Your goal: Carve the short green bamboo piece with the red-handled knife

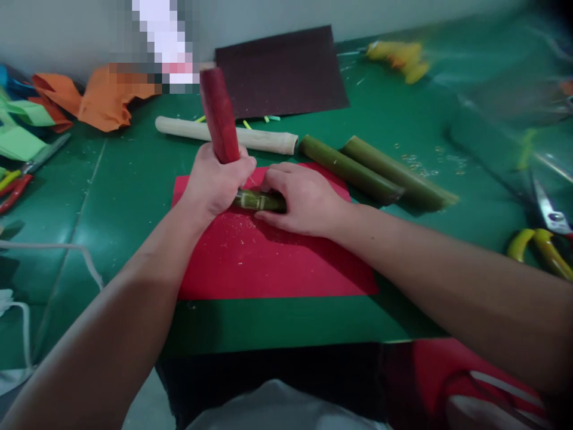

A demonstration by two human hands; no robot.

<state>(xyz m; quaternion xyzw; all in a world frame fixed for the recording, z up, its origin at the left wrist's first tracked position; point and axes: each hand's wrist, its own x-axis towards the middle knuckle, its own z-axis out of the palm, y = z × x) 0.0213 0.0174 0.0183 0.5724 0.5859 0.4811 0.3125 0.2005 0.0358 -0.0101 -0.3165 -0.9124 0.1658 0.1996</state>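
My left hand (213, 179) is wrapped round a thick red handle (218, 110) that stands nearly upright. What lies at its lower end is hidden behind the fingers. Close beside it, my right hand (307, 200) grips a short piece of green bamboo (257, 200) lying crosswise, its left end by the left hand. Beneath both is a red sheet (277, 269), sprinkled with small pale shavings. Behind the hands lies a pale peeled bamboo stick (266, 140). Two green bamboo lengths (351, 167) (398, 173) rest to the right.
A dark brown sheet (280, 74) lies at the back, near a yellow glue gun (398, 57). Yellow-handled shears (548, 224) are at the right; red-and-yellow-handled scissors (20, 182) and orange cloth (105, 101) at the left. A white cable (58, 245) crosses the green table (277, 325).
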